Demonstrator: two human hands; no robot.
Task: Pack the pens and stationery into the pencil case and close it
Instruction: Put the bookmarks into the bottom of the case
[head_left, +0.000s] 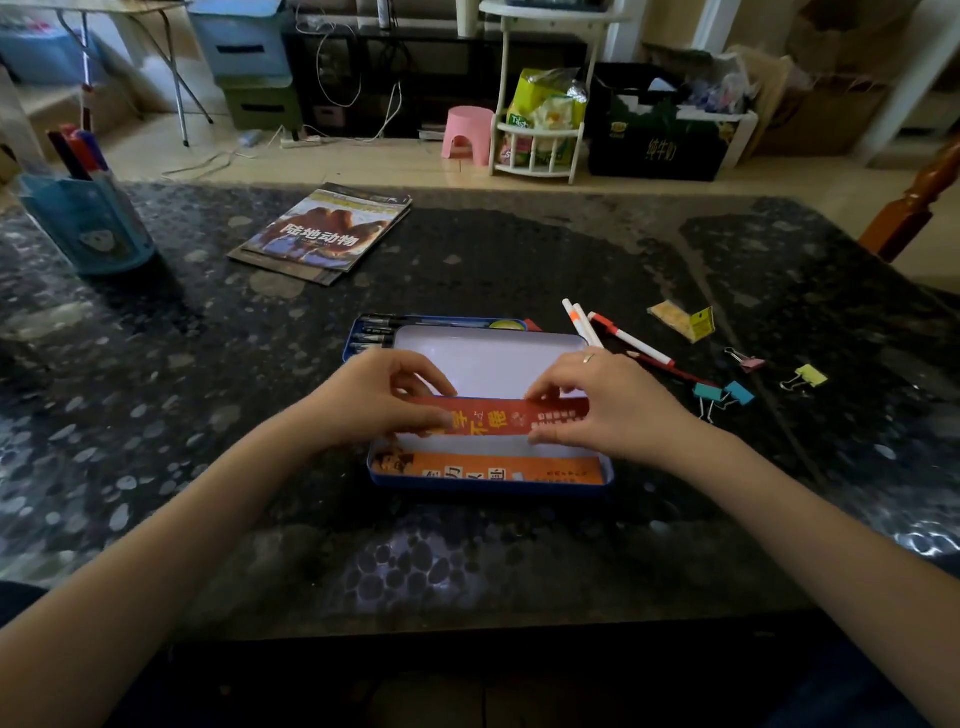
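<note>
Centrally, pencil case (488, 480): blue tin, lying open on table (519, 249), mid-front, lid side w/ white inside nearest the person.
Red card (498, 418): long strip w/ yellow print, held level over the open half, both ends pinched.
Orange card (498, 467): lies flat in the near edge of the case.
Left hand (384, 397): thumb + fingers pinch left end of red card.
Right hand (608, 405): thumb + fingers pinch right end; ring on one finger.
Far half of case (363, 332): dark pens packed in a row; a yellow-green item at its right end, can't tell what.
White pens (584, 325): loose on table, just right of case, beside a red pencil (670, 366).
Clips (727, 395): teal pair near pens; pink (748, 361) + yellow (808, 376) further right.
Yellow packet (683, 319): behind the clips.
Magazines (327, 234): stacked, far left-centre.
Pen pot (88, 223): blue, far left, markers standing in it.
</note>
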